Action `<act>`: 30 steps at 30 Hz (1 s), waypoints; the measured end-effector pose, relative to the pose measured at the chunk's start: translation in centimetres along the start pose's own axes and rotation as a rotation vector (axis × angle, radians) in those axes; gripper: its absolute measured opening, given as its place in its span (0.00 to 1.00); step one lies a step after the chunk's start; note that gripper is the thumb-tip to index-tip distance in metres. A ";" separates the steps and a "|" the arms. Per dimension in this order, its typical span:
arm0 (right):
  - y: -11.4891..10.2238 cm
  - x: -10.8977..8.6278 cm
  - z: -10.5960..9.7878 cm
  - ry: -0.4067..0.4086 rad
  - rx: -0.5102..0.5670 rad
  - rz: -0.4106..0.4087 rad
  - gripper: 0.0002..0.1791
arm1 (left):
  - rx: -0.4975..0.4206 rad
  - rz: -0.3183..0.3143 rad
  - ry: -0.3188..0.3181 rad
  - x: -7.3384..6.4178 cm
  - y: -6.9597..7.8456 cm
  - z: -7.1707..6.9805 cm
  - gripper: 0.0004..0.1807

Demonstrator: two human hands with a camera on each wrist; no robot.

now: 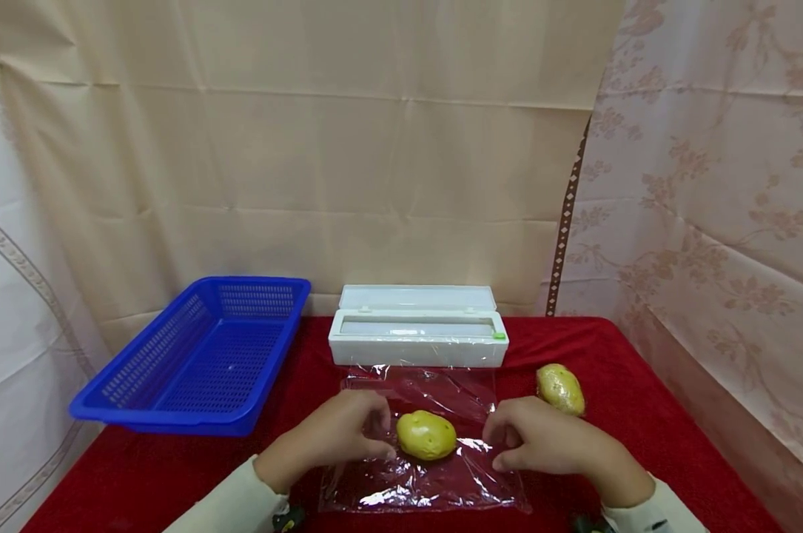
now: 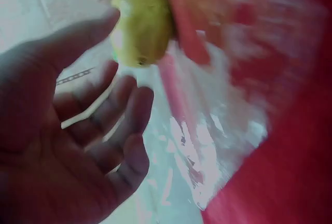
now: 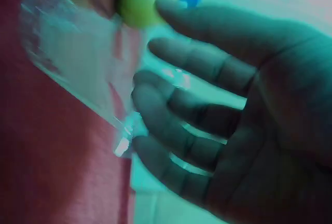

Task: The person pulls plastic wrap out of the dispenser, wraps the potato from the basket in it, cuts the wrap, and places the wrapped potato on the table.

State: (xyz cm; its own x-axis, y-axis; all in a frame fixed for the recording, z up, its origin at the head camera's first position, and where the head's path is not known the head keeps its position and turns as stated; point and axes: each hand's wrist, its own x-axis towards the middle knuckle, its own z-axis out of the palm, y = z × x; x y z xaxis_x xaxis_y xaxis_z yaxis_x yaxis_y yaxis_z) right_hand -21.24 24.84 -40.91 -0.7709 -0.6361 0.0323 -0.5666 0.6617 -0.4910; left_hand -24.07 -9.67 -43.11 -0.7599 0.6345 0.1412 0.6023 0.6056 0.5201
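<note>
A yellow potato (image 1: 426,435) lies on a sheet of clear cling film (image 1: 401,492) spread over the red cloth. Beside its left end is my left hand (image 1: 348,429), fingers loosely bent with nothing held. My right hand (image 1: 541,437) hovers over the film's right side, also holding nothing, a little apart from the potato. In the left wrist view the potato (image 2: 142,27) shows beyond relaxed fingers (image 2: 137,105). The right wrist view is blurred; spread, slightly bent fingers (image 3: 171,115) show there near the film (image 3: 78,63).
Behind the film stands a white cling film box (image 1: 417,348) with its lid raised. A second potato (image 1: 561,389), shiny as if wrapped, sits at the right. To the left is a blue plastic basket (image 1: 241,422). A beige curtain (image 1: 374,163) hangs behind the table.
</note>
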 end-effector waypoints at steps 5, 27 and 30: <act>-1.0 -0.5 2.4 -0.113 -0.031 -0.061 0.11 | -0.008 0.049 -0.172 -2.7 -0.4 0.2 0.16; -1.1 -2.4 3.8 -0.097 -0.102 -0.169 0.10 | 0.118 0.190 -0.282 -5.3 -0.6 -0.3 0.08; -1.3 -2.7 3.3 -0.083 -0.087 -0.159 0.10 | 0.126 0.204 -0.254 -5.5 -0.5 -0.8 0.08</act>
State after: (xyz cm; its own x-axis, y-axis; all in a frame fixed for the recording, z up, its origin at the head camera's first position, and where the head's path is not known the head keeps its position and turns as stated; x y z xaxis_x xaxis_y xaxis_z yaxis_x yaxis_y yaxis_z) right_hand -17.44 24.35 -43.24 -0.6454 -0.7633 0.0295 -0.7047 0.5800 -0.4087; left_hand -20.38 -13.84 -43.47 -0.5451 0.8383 0.0092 0.7730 0.4984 0.3926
